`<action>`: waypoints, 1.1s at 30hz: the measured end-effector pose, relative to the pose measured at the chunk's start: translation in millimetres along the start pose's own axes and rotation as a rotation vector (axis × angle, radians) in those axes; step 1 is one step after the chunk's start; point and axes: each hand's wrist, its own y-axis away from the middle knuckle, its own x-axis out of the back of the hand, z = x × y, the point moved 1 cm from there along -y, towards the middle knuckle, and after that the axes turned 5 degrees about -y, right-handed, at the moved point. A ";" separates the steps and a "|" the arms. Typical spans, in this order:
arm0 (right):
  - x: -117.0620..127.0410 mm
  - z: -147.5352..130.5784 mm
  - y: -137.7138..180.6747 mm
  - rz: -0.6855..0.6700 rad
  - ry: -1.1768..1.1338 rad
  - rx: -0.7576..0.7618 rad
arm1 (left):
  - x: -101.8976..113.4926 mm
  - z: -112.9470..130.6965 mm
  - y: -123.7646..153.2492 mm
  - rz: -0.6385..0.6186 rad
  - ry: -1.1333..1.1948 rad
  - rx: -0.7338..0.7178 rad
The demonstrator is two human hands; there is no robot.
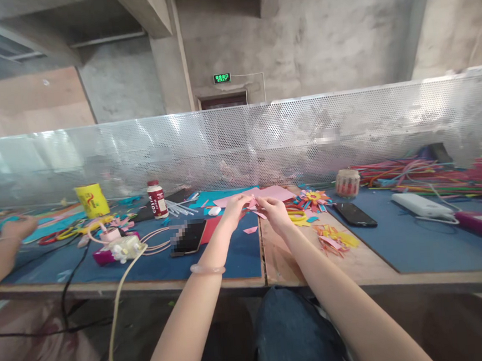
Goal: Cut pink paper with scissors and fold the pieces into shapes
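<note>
Over the join between two table sections, my left hand (235, 209) and my right hand (273, 210) meet, fingertips closed in a pinch. Between them is a small pink piece (251, 202), paper or foam sheet by its look, partly hidden by the fingers. Just behind lies a larger pink sheet (276, 193) on a blue sheet (209, 197). A pink scrap (250, 230) rests below my hands. Yellow-handled scissors (297, 217) lie right of my right hand, near a multicoloured flower (311, 198).
Phones (190, 237) (355, 215) lie on both sides. A power strip (119, 248) with cables, a bottle (157, 199) and a yellow can (92, 200) stand left. A jar (347, 183) and coloured strips (394, 174) are right. Another person's hand (17, 228) works at far left. A perforated metal screen (172, 152) runs behind.
</note>
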 end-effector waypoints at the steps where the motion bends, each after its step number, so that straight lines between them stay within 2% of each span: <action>1: 0.1 0.1 0.0 0.001 0.006 0.002 | 0.7 -0.6 -0.5 -0.014 0.007 -0.018; 6: 0.3 0.6 0.8 0.010 0.052 0.003 | 4.5 -6.2 -3.6 -0.017 -0.008 -0.069; 14: 0.1 5.1 0.3 0.062 0.122 -0.027 | 4.9 -12.4 -5.3 0.052 -0.096 -0.034; 21: 2.0 8.4 -1.4 0.012 0.203 -0.035 | 6.0 -11.6 -6.3 0.012 -0.154 -0.075; 25: 2.1 8.8 -2.1 0.006 0.171 -0.024 | 6.0 -13.4 -7.7 0.005 -0.140 -0.059; 33: 1.6 7.6 -0.8 0.000 0.063 -0.099 | 4.5 -10.7 -5.7 0.055 -0.083 -0.108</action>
